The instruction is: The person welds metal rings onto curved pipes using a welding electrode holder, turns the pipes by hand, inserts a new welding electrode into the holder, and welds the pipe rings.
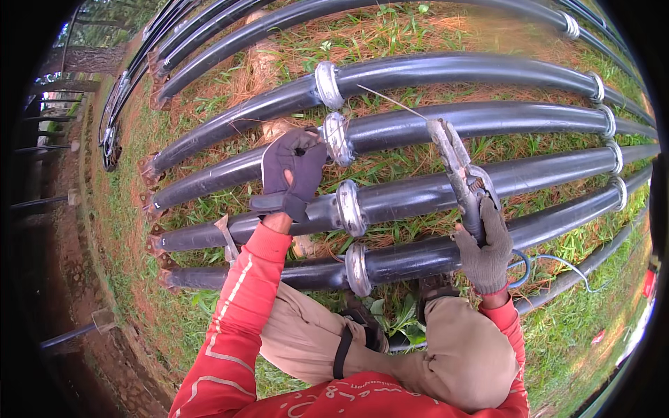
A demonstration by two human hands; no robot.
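My right hand (486, 252), in a grey knit glove, is closed around a welding electrode holder (454, 164) with worn, crusted jaws. From those jaws a thin welding rod (391, 102) points up and left, its tip over the farthest of the nearby black pipes (467, 70). My left hand (296, 171) wears a dark work glove with its fingers curled, beside the silvery collar (338, 138) on the second pipe. Whatever those fingers may hold is hidden. Partly behind my left forearm, a flat, pointed metal piece (226, 237) lies across the nearer pipes.
Several black pipes run side by side over grass and dry needles, with metal collars (350, 207) and rusty left ends (150, 171). A blue cable (521, 270) loops by my right wrist. My bent knees (463, 348) are close below. More pipes (230, 42) lie beyond.
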